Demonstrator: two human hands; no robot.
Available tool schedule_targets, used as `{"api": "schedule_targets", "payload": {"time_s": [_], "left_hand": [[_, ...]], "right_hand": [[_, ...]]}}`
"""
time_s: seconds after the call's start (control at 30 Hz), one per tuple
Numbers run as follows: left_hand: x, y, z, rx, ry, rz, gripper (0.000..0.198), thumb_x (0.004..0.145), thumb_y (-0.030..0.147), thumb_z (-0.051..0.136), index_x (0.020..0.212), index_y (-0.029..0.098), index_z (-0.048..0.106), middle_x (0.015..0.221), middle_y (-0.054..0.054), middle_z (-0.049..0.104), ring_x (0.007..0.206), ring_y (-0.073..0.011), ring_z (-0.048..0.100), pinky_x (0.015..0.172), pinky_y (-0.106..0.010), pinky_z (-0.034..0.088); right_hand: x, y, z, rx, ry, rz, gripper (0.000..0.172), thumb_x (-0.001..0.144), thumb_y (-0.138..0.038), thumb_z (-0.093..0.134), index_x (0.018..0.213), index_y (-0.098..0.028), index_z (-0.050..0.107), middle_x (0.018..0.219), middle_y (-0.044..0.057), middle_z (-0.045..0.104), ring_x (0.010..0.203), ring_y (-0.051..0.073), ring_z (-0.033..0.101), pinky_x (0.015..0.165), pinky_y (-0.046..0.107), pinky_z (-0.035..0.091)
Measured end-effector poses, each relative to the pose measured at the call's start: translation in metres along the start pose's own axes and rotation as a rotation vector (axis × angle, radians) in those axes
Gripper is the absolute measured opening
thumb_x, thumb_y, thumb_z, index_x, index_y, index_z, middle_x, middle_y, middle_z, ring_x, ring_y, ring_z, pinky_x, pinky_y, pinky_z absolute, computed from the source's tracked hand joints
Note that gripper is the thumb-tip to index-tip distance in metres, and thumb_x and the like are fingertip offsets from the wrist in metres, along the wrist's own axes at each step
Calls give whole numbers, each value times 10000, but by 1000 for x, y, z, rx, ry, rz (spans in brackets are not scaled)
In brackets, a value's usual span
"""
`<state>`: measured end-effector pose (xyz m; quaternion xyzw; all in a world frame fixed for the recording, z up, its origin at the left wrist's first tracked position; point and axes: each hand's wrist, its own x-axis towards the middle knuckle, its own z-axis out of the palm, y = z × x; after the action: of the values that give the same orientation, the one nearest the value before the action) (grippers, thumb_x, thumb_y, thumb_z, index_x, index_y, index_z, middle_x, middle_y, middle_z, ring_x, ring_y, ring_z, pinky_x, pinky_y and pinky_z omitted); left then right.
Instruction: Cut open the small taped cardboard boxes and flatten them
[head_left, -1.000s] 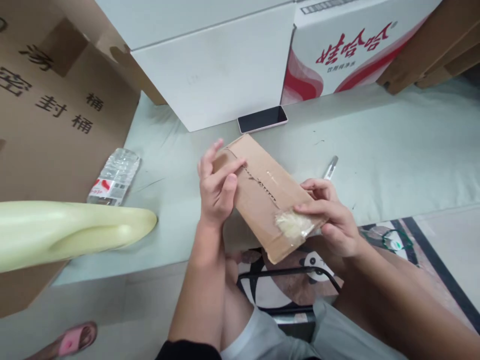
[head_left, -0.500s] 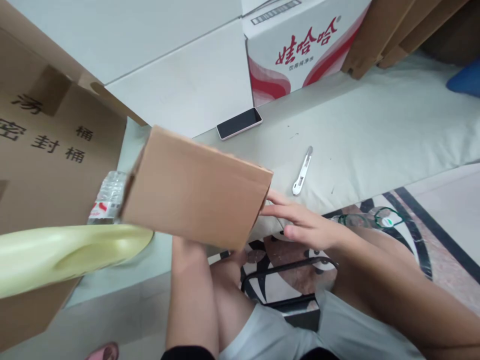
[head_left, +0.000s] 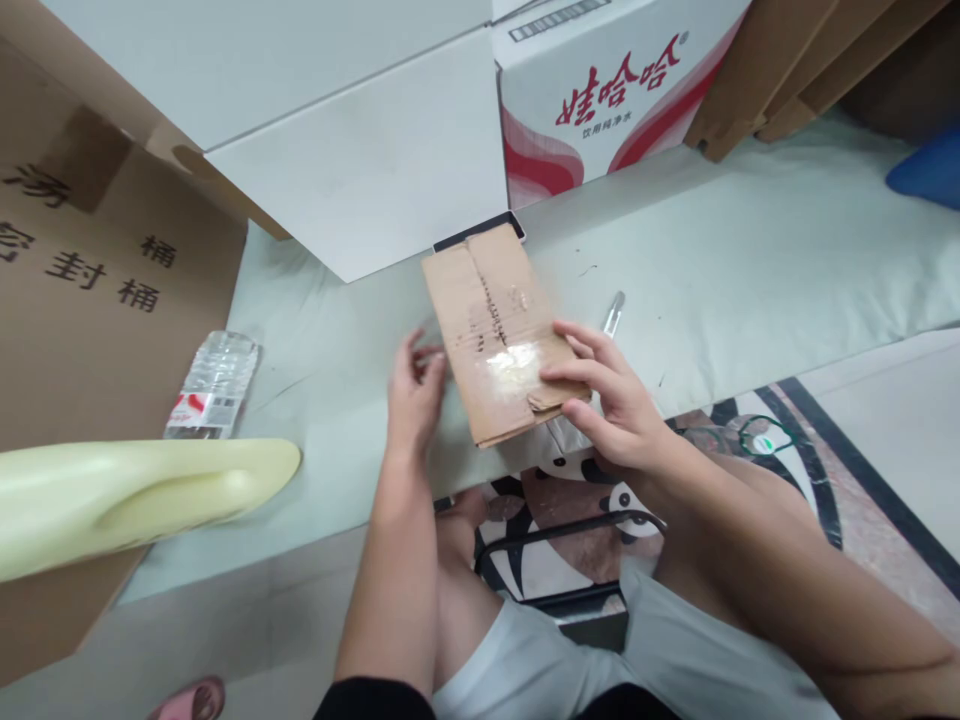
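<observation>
A small brown cardboard box (head_left: 465, 300) lies over the green-white cloth surface, its taped, printed face up and a crumpled flap at the near right corner. My right hand (head_left: 619, 405) has its fingers on the box's right edge and top, the thumb by that flap. To the left of the box is my left hand (head_left: 416, 390), fingers curled but apart, nothing between them and seemingly clear of the side. Behind the box a phone (head_left: 514, 222) is mostly covered. The upper end of a utility knife (head_left: 614, 313) shows beyond my right hand.
A clear plastic bottle (head_left: 214, 385) lies at the left, beside a pale yellow curved object (head_left: 150, 505) and a large printed carton (head_left: 90, 370). White boxes (head_left: 360, 170) and a red-and-white carton (head_left: 600, 110) line the back. Cardboard pieces (head_left: 772, 80) stand at the back right.
The cardboard box has turned and come down to the right, showing its taped face and covering part of the phone. My left hand has come off it, out to its left side.
</observation>
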<state>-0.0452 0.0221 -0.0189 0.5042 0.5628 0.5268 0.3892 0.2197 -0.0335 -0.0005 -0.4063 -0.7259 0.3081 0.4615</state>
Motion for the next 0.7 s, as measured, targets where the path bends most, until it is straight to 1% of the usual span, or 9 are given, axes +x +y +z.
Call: {"api": "schedule_targets", "payload": {"time_s": [0.1, 0.2, 0.33, 0.37, 0.43, 0.5, 0.57, 0.63, 0.7], "left_hand": [[4, 13, 1, -54, -31, 142, 622, 827, 765, 625, 1301, 362, 631, 1485, -95, 600, 1348, -310, 605, 1051, -461, 556], [4, 19, 3, 42, -150, 322, 532, 789, 736, 687, 1108, 311, 724, 1625, -59, 466, 1557, -348, 374, 1235, -510, 396], [2, 17, 4, 95, -155, 375, 392, 862, 615, 648, 1033, 271, 731, 1650, -65, 419, 1590, -350, 303, 1287, -569, 290], [1, 16, 4, 97, -148, 368, 377, 867, 596, 641, 1034, 268, 727, 1649, -67, 418, 1593, -352, 293, 1290, -579, 279], [1, 16, 5, 100, -137, 353, 364, 866, 576, 635, 1031, 264, 724, 1645, -67, 417, 1600, -353, 275, 1302, -583, 251], [0, 17, 6, 93, -134, 343, 356, 864, 565, 638, 1024, 259, 726, 1637, -68, 421, 1602, -352, 269, 1315, -577, 224], [-1, 20, 8, 84, -132, 342, 341, 861, 553, 651, 1002, 253, 731, 1626, -68, 434, 1599, -351, 276, 1323, -571, 206], [-2, 22, 10, 71, -125, 346, 328, 870, 538, 651, 985, 243, 735, 1623, -73, 441, 1594, -350, 288, 1327, -567, 198], [-4, 24, 14, 59, -106, 354, 321, 887, 519, 634, 983, 230, 736, 1632, -80, 436, 1590, -346, 301, 1326, -563, 206]], "right_hand": [[2, -2, 2, 67, -138, -38, 428, 1008, -545, 527, 1295, -277, 699, 1641, 96, 432, 1513, 293, 449, 1250, 500, 398], [5, -2, -3, 29, -200, -26, 536, 1011, -615, 469, 1405, -294, 639, 1639, 90, 443, 1473, 290, 492, 1178, 478, 478], [13, 7, -19, -440, 68, 386, 535, 1006, -526, 441, 1396, -209, 625, 1247, 169, 684, 1003, 301, 700, 845, 488, 596], [13, 10, -22, -582, 46, 503, 543, 989, -504, 469, 1409, -191, 612, 1129, 166, 707, 903, 307, 696, 774, 484, 585], [13, 14, -22, -789, -155, 617, 574, 967, -474, 502, 1457, -185, 574, 1025, 162, 712, 838, 328, 684, 704, 467, 552], [9, 15, -17, -863, -351, 563, 517, 975, -431, 488, 1420, -191, 598, 1056, 169, 703, 885, 332, 689, 702, 433, 535], [6, 14, -10, -840, -399, 470, 376, 979, -385, 482, 1242, -199, 677, 1077, 153, 696, 919, 301, 691, 714, 392, 528], [6, 12, -8, -742, -313, 422, 264, 983, -352, 478, 1057, -212, 689, 1029, 119, 701, 852, 247, 683, 703, 361, 520], [7, 8, -13, -630, -98, 395, 222, 976, -328, 482, 1020, -223, 672, 972, 91, 715, 785, 218, 674, 696, 354, 522]]}}
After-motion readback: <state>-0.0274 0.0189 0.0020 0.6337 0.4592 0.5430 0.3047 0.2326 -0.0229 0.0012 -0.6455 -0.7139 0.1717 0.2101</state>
